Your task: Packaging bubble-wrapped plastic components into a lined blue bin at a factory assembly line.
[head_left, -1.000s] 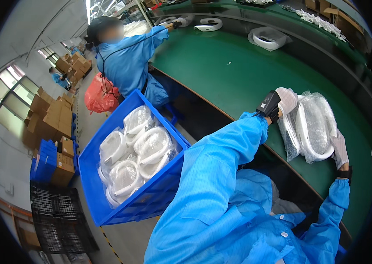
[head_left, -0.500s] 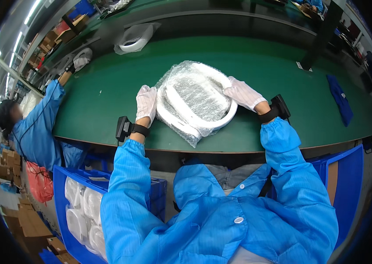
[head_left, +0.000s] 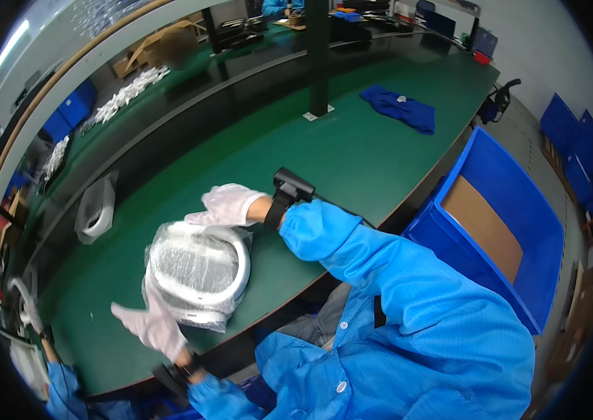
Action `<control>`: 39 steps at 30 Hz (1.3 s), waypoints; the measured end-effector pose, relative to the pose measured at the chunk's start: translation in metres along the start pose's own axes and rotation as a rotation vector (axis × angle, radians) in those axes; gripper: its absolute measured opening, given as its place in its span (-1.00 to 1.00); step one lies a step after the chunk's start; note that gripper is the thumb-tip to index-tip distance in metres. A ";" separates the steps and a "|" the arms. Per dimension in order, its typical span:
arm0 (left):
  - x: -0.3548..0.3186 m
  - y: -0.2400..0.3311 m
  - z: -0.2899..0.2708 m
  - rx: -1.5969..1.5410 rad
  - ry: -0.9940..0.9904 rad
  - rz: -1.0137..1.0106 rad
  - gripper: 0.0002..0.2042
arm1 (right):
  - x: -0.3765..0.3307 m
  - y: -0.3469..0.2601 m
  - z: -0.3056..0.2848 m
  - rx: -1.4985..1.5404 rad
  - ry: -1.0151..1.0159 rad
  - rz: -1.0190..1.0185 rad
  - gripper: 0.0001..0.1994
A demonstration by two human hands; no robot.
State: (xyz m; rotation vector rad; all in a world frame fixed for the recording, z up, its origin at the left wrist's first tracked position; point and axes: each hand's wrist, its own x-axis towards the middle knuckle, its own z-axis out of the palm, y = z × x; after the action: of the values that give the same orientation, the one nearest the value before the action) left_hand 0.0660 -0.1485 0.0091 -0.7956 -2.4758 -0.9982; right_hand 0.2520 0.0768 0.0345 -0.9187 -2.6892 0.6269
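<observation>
A white oval ring-shaped part [head_left: 243,269], wrapped in a clear plastic bag, lies flat on the green table near its front edge. Beside the left side of the bag is my left hand [head_left: 153,325] in a white glove, open with thumb and fingers spread; some fingers lie along the bag's edge. My gloved right hand [head_left: 226,205] is at the far edge of the bag, its fingers apart and the lowest one touching the plastic. Each wrist carries a black strapped device.
Another bagged white part [head_left: 97,208] lies farther left. A blue cloth [head_left: 400,109] sits beyond a dark post [head_left: 318,63]. On the right stands a blue bin [head_left: 517,192] with cardboard inside. A co-worker's sleeve [head_left: 64,388] and gloved hand show at lower left.
The view has swung right, bringing the blue bin more into sight. My left hand has loosened from the bag's side and spread its fingers; my right hand has shifted to the bag's far edge.
</observation>
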 end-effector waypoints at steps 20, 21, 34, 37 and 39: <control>-0.007 -0.029 0.042 -0.405 -0.488 -0.193 -0.20 | 0.027 0.012 0.047 0.812 -0.335 0.235 -0.71; -0.005 -0.033 0.037 -0.456 -0.467 -0.158 -0.12 | 0.021 -0.003 0.046 0.962 -0.352 0.336 -0.70; -0.052 0.160 0.029 -0.982 -0.542 0.272 -0.68 | -0.144 0.064 -0.121 0.720 0.229 -0.039 -0.62; -0.114 0.272 0.019 -0.982 -0.680 0.407 -0.65 | -0.261 0.119 -0.190 0.691 0.513 0.043 -0.63; -0.166 0.337 0.021 -1.244 -0.835 0.635 -0.62 | -0.354 0.137 -0.231 0.602 0.649 0.220 -0.63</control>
State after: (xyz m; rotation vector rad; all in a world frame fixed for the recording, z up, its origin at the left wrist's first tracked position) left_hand 0.4007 0.0058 0.0847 -2.5513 -1.4869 -2.1782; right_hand 0.6793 0.0273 0.1468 -1.0153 -1.7044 0.9175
